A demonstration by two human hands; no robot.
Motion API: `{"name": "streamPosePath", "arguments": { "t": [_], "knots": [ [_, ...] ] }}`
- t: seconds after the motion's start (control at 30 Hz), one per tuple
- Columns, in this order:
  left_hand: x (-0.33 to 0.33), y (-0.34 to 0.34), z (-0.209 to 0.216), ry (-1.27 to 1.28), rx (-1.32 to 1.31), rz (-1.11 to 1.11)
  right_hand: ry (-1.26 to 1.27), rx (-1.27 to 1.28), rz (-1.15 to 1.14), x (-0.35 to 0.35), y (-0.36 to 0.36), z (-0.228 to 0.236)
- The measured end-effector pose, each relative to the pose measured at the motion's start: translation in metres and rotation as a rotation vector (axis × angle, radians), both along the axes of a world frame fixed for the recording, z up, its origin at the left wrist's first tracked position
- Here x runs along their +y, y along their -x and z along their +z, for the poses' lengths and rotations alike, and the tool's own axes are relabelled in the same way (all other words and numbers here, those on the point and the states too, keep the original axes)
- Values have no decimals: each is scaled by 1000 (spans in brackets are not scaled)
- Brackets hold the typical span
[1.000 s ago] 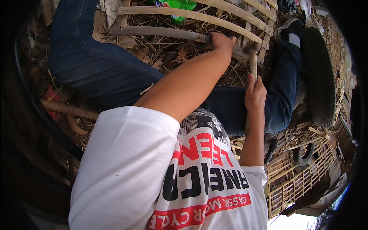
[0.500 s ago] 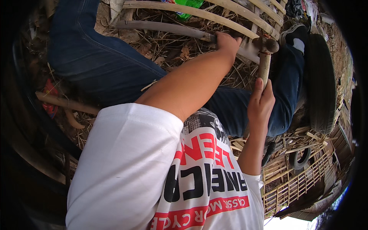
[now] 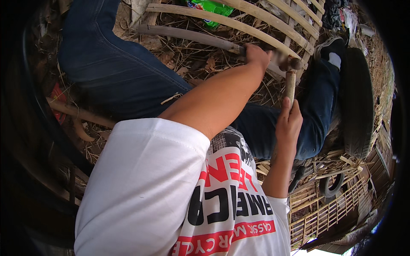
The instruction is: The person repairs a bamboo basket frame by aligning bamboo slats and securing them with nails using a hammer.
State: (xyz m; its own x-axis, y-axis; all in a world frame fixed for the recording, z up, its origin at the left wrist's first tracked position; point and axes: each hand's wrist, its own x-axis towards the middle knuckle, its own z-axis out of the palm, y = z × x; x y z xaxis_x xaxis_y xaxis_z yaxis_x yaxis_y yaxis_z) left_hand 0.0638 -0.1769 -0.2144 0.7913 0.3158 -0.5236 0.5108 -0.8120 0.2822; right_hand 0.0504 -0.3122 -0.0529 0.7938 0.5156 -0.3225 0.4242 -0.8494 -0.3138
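Left hand (image 3: 257,55): gripping greyish slat (image 3: 192,36) | right hand (image 3: 288,121): closed around wooden-handled hammer (image 3: 290,81)

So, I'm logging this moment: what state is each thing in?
Left hand: closed over the grey slat.
Right hand: closed around the handle of the hammer.
Hammer: held, head partly blurred; contact with the slat unclear.
Grey slat: gripped, at the near side of the slatted frame.
Green packet: crumpled, partly covered; sealed or open unclear.
Black tyre: untouched.
Right shoe: worn.
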Motion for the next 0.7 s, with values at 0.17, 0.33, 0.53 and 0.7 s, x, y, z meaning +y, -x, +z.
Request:
{"name": "streamPosePath", "arguments": {
  "t": [0.17,0.33,0.53,0.7],
  "knots": [
    [9,9,10,82,-37,24,37,-22,26,-9,-4,-33],
    [-1,8,-1,-56,-41,-81,-88,0,-48,3,10,9],
    [-1,3,-7,-52,-85,-7,37,-75,-18,-22,-18,-23],
    [6,18,-5,-78,-110,-46,-7,-38,-54,-5,4,-14]
  ]
}}
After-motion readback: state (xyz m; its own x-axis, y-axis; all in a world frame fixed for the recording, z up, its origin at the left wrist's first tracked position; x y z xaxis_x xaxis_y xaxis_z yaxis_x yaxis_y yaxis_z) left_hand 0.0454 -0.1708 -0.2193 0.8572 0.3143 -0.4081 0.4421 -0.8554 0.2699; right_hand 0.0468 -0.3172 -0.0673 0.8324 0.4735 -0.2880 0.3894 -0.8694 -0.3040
